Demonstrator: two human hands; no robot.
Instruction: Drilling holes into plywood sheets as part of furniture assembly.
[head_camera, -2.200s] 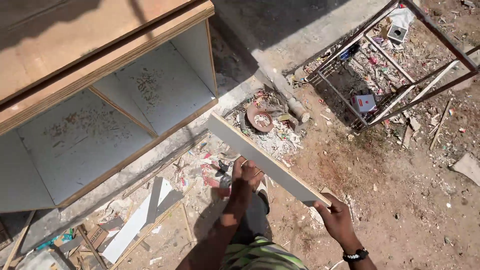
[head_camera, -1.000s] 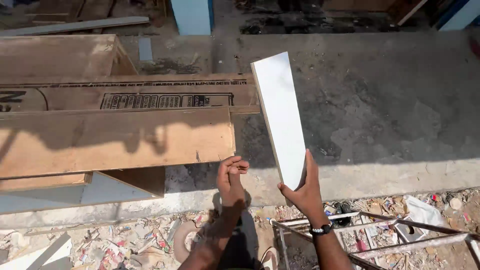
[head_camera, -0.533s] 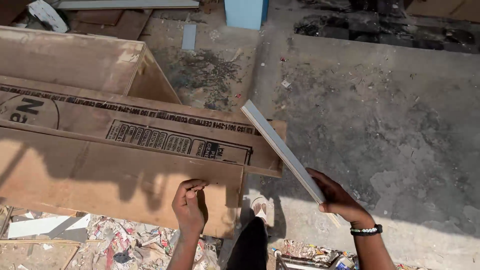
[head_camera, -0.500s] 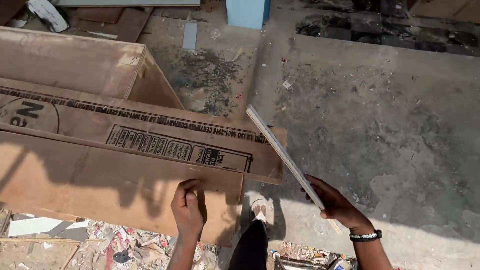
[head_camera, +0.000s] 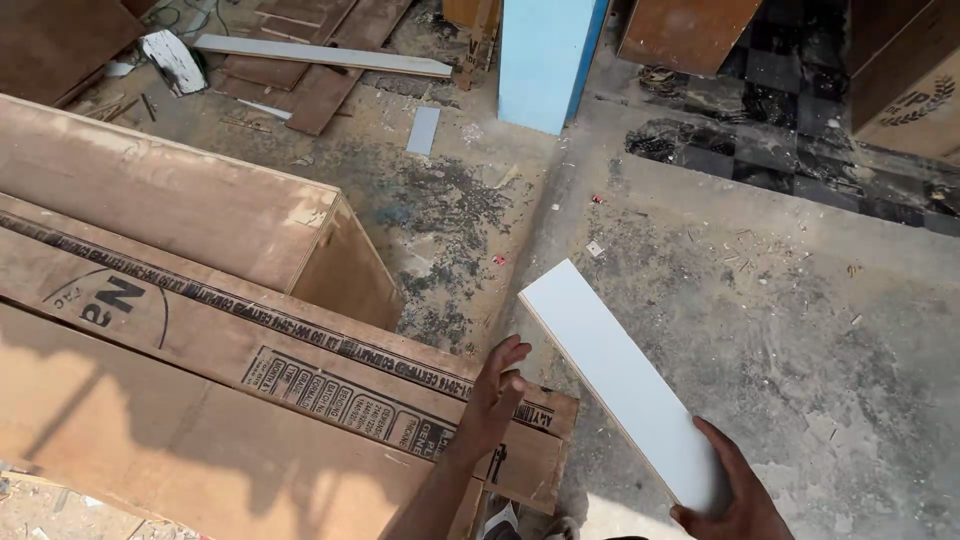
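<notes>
My right hand (head_camera: 735, 493) grips the near end of a long narrow white board (head_camera: 615, 375), which slants up and to the left over the concrete floor (head_camera: 780, 300). My left hand (head_camera: 493, 397) rests with its fingers apart on the right end of a big brown plywood cabinet (head_camera: 230, 390) with black printed markings along its top panel. The white board's far end hangs just right of the cabinet's corner, apart from it.
Behind the cabinet lie plywood sheets and a long white strip (head_camera: 322, 57). A light blue upright panel (head_camera: 545, 60) stands at the top middle. Dark brown furniture (head_camera: 690, 30) and a black checkered floor patch (head_camera: 800, 110) are at the top right.
The view has tilted further up and forward. The white board has turned from edge-on to show its flat face. My left hand has shifted along the cabinet top toward its right end.
</notes>
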